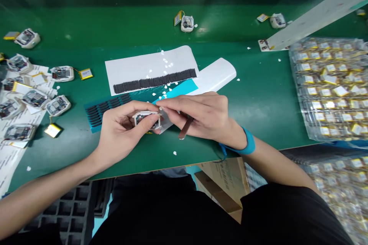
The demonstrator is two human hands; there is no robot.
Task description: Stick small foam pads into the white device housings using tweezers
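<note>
Gripping: left hand curled around a white casing, steadying it at nine o'clock
Pinching: right hand with fingertips together on the casing's edge
Waiting: black strips at twelve o'clock, bagged batteries at three, within reach

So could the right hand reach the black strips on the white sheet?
Probably yes. The right hand is busy at the white-framed circuit module held in the left hand, but nothing stands between it and the row of black strips, just beyond on the white backing sheet.
</note>
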